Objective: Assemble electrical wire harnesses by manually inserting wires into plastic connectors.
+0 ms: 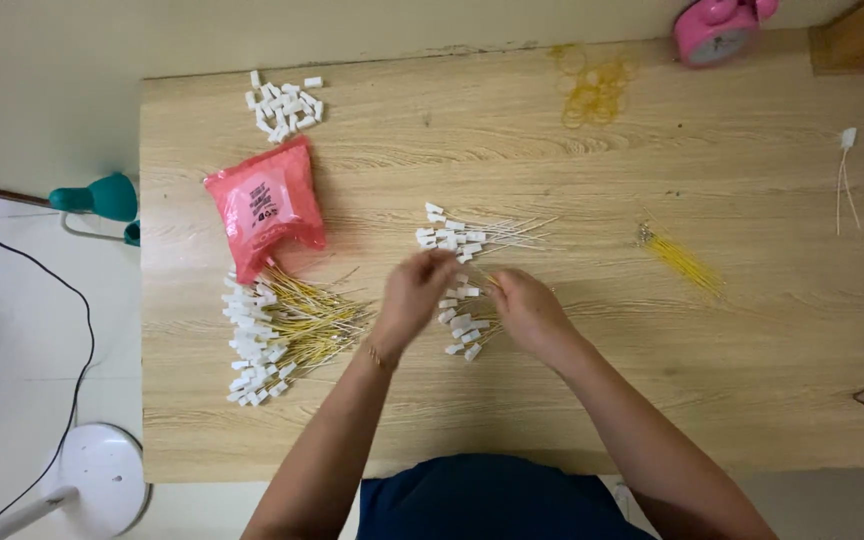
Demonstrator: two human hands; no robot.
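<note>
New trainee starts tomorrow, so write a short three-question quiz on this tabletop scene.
1. True or false: the pink bag lies left of both hands.
2. Which sits at the table's far edge? A) pink clock B) green mug C) scissors
3. What lies between the left hand and the right hand?

Key: 1 true; 2 A; 3 small white-tipped wire pieces.

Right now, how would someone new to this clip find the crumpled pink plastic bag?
Start at the pale wooden table and look to its left part. The crumpled pink plastic bag lies there between a small heap of loose white plastic pieces above and a big pile of white-tipped yellow wires below. It is the only pink, soft thing on the tabletop.
</note>
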